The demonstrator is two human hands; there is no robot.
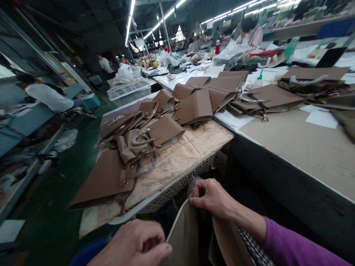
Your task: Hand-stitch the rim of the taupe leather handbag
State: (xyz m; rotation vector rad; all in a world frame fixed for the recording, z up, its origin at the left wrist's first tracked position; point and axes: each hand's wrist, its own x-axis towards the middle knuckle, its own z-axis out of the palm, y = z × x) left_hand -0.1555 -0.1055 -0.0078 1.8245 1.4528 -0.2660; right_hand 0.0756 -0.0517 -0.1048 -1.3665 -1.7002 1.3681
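Note:
Close in front of me at the bottom of the view is an unfinished brown bag (pixel 184 231), its pale edge running up between my hands. My right hand (pixel 215 197), in a purple sleeve, pinches the top of that edge between thumb and fingers. Lower and to the left, my left hand (pixel 135 242) is curled, with its thumb tip at the other end of the edge. The lower part of the bag runs out of view. Nearest beyond my hands, a brown handbag (pixel 101 181) with a plastic-wrapped handle lies on its side.
Several more brown bags (pixel 194 107) lie on the paper-covered worktable (pixel 188 147). A white perforated basket rim (pixel 177 186) sits under its front edge. To the right stands another table (pixel 305 147) with bags and papers. A seated person (pixel 47 98) is at the left.

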